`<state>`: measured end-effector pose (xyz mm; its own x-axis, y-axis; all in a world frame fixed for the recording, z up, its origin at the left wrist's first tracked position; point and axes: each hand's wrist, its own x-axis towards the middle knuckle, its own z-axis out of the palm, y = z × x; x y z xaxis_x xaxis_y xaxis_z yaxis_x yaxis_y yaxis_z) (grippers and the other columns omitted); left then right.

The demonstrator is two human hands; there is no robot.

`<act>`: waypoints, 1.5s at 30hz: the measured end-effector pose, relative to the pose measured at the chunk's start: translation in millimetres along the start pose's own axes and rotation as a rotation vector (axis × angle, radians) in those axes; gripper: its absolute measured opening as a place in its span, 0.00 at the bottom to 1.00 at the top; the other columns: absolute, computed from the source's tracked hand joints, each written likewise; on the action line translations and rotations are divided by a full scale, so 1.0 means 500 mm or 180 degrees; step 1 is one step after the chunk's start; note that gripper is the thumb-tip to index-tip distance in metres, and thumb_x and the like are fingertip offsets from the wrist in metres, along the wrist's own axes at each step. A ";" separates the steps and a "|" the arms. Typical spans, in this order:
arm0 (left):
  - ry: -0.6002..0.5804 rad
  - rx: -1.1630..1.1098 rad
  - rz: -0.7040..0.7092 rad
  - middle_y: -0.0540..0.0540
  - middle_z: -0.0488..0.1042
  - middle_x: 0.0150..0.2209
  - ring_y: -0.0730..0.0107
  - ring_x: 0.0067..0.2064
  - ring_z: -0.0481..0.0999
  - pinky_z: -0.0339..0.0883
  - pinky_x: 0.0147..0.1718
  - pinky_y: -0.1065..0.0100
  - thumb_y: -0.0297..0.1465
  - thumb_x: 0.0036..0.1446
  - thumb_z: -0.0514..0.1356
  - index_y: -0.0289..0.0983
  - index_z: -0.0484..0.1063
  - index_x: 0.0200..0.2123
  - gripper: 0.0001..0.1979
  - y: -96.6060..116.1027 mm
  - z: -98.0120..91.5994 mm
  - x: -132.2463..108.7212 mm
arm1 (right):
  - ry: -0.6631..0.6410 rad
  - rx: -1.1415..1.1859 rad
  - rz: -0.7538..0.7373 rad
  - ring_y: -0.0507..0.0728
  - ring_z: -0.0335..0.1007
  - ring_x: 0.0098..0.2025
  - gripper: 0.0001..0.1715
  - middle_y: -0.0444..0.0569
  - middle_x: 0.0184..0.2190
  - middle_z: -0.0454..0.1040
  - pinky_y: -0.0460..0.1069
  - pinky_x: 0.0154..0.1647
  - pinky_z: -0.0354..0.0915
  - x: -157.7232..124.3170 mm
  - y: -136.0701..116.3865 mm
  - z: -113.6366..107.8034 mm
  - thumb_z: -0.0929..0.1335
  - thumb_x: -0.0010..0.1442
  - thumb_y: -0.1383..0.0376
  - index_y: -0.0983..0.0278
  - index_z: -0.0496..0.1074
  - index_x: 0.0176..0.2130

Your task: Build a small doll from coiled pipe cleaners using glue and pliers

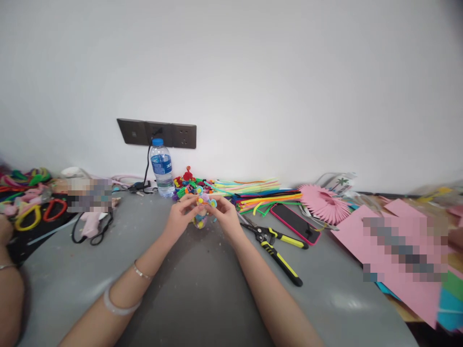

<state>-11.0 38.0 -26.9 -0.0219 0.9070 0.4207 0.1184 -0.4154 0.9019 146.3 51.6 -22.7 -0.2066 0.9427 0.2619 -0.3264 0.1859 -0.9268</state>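
A small multicoloured fuzzy figure [200,221], apparently made of pipe cleaners, stands between my two hands above the grey table [202,299]. My left hand [178,218] pinches it from the left with thumb and fingers. From the right, the fingers of my right hand [227,217] close on its upper part, near small blue and yellow round pieces. Fingers hide much of the figure. Just behind it lie a pile of small colourful fuzzy pieces [188,183] and a bundle of straight pipe cleaners [256,188].
Right of my hands lie yellow-and-black pliers [280,260], a pink-edged phone [294,222], a pleated pink paper ring [318,205] and pink sheets [356,229]. A water bottle [161,168] stands by the wall. Yellow-handled scissors [28,219] and another person's arm [10,294] are at left.
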 end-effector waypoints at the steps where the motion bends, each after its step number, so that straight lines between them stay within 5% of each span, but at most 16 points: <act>1: 0.0030 0.0036 -0.0019 0.43 0.76 0.41 0.64 0.40 0.75 0.70 0.36 0.67 0.38 0.50 0.67 0.38 0.81 0.40 0.14 0.000 0.000 0.000 | -0.0006 0.0016 0.0017 0.53 0.67 0.30 0.17 0.44 0.32 0.76 0.47 0.30 0.64 0.000 -0.001 0.000 0.76 0.47 0.57 0.60 0.77 0.37; 12: 0.0373 0.0443 0.0145 0.43 0.76 0.37 0.64 0.39 0.75 0.68 0.34 0.67 0.37 0.48 0.68 0.37 0.78 0.33 0.11 0.015 0.002 -0.002 | 0.0006 0.0053 -0.0078 0.52 0.68 0.30 0.18 0.43 0.31 0.74 0.47 0.32 0.66 0.002 0.003 -0.001 0.77 0.46 0.56 0.61 0.73 0.35; 23: -0.0076 0.0150 -0.0017 0.42 0.79 0.41 0.61 0.42 0.77 0.71 0.38 0.66 0.39 0.49 0.68 0.36 0.80 0.39 0.16 0.009 -0.016 0.006 | 0.0183 -0.0058 -0.0138 0.55 0.71 0.31 0.20 0.45 0.29 0.75 0.51 0.36 0.69 -0.007 -0.007 0.012 0.77 0.44 0.52 0.61 0.72 0.29; 36: -0.0241 0.0283 0.0041 0.43 0.78 0.40 0.63 0.41 0.75 0.70 0.38 0.66 0.38 0.51 0.67 0.38 0.81 0.41 0.15 0.012 -0.026 0.010 | 0.0351 -0.0110 -0.0408 0.57 0.71 0.34 0.10 0.47 0.28 0.75 0.51 0.37 0.67 -0.006 -0.001 0.009 0.75 0.47 0.59 0.62 0.74 0.25; 45: -0.0079 0.0348 -0.0057 0.43 0.78 0.37 0.63 0.38 0.75 0.72 0.36 0.66 0.38 0.43 0.71 0.36 0.81 0.37 0.17 0.023 -0.032 0.014 | 0.0427 -0.0196 -0.0457 0.57 0.72 0.35 0.05 0.48 0.31 0.77 0.51 0.35 0.70 -0.019 -0.005 0.024 0.74 0.49 0.61 0.60 0.78 0.27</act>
<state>-25.4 38.5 -12.0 -0.0007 0.9161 0.4009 0.2257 -0.3904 0.8925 138.0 38.8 -19.4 -0.0360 0.9330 0.3581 -0.2858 0.3337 -0.8983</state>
